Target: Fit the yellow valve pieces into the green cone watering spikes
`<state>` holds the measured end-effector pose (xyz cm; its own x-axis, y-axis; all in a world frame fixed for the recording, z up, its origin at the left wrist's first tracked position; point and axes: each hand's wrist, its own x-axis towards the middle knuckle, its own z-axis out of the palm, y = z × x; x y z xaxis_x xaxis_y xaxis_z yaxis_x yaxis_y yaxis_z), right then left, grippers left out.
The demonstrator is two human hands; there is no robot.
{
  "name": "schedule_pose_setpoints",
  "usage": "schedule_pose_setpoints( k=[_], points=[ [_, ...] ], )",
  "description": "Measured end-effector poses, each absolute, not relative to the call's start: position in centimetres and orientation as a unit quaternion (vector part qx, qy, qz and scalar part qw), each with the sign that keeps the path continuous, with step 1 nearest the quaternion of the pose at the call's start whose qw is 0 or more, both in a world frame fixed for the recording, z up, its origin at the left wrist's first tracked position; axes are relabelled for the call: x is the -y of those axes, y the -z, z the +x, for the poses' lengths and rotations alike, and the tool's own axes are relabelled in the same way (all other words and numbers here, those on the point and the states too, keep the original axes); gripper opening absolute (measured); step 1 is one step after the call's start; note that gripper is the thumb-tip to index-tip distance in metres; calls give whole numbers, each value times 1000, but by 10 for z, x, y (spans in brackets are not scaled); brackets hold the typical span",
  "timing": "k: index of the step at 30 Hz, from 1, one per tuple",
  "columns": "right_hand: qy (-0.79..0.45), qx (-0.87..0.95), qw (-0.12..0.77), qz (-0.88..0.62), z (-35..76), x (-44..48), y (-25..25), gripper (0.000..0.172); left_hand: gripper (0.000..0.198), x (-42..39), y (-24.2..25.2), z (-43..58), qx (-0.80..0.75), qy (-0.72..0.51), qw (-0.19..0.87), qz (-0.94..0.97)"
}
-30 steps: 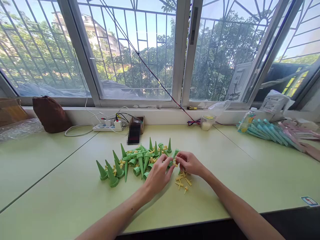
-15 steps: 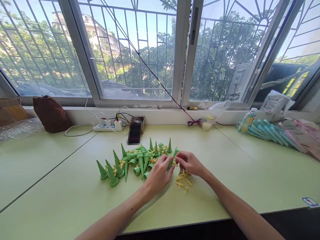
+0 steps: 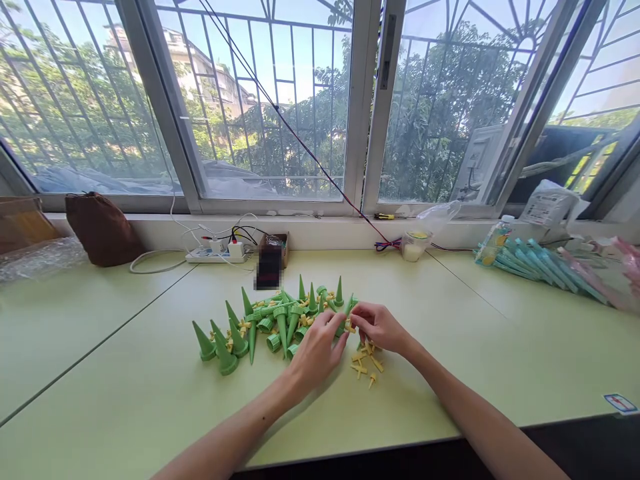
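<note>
A grey window frame (image 3: 363, 120) rose beyond the hands, and the pale green worktop (image 3: 160, 407) spread beneath and around them. Far ahead and to the left of the hands sat a brown bag (image 3: 103, 230); well off to their right lay a row of teal packets (image 3: 543, 263). The 2 hands faced each other with their fingertips close together. The right hand (image 3: 381, 327) pinched a small yellow piece (image 3: 351, 329) between thumb and fingers; the left hand (image 3: 320, 350) curved its thumb and fingers toward that piece, but I could not tell whether it gripped it too, or something green behind it. The green cones (image 3: 226, 357) filled the space ahead and to the left of the hands, some upright on wide bases, others tipped over with yellow bits among them. One upright green cone (image 3: 349, 305) showed just beyond the fingertips; whether it was held was unclear. Smallest of all, loose yellow pieces (image 3: 361, 369) lay on the near side of the right hand. With so little surface to pinch, the held piece could slip or twist if the fingers pressed off-centre, and the left knuckles, close against the heap, could topple cones if that wrist swung outward.
</note>
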<state>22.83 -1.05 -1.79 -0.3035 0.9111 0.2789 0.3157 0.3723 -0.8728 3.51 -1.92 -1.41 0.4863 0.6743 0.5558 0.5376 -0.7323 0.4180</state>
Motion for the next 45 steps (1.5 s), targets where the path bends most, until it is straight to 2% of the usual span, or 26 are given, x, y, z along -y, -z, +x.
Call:
schedule_pose_setpoints(
  k=[16, 29, 45],
  points=[
    [-351, 734, 400, -422, 228, 11, 19, 26, 15, 20, 13, 35, -362, -317, 110, 870],
    [-352, 733, 403, -419, 228, 10, 22, 25, 32, 18, 18, 35, -369, -316, 93, 869],
    [-354, 734, 408, -411, 227, 9, 25, 21, 28, 18, 15, 34, -366, -305, 95, 874]
  ],
)
